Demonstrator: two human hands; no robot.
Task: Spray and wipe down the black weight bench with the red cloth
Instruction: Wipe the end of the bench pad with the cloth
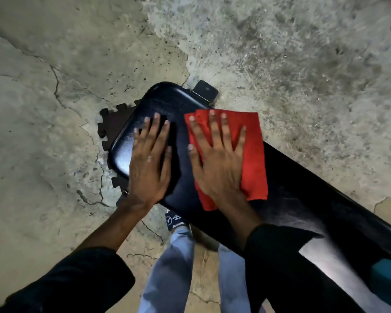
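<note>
Nearest the camera, 2 dark sleeves are reaching forward over pale trousers [167, 274]; a teal object [387, 275] is showing at the lower right edge, too cropped to identify.

Left hand [148, 158] is lying flat, fingers straight and slightly spread, palm pressing directly on the bare vinyl of the black weight bench [303, 199]. It is gripping nothing; judged to be bracing.

Right hand [219, 161] is also lying flat with fingers spread, pressing down on the red cloth [253, 154]. No curl or pinch is visible; the cloth is being held by palm pressure only. The cloth is lying spread on the pad, just beside the left hand, its far right corner overhanging the pad edge.

Key relation: the bench's long axis is running from lower right, close to the body, up to the rounded end [165, 91] at upper left. Both hands are sitting near that far end, the right hand nearer the unwiped length. Judgement: the wiping step is under way; the remaining length is lying back toward the right.

Beyond, a dark interlocking mat [111, 123] is showing under the bench end on the cracked concrete floor [54, 64].

No containers or spray bottle are identifiable.
</note>
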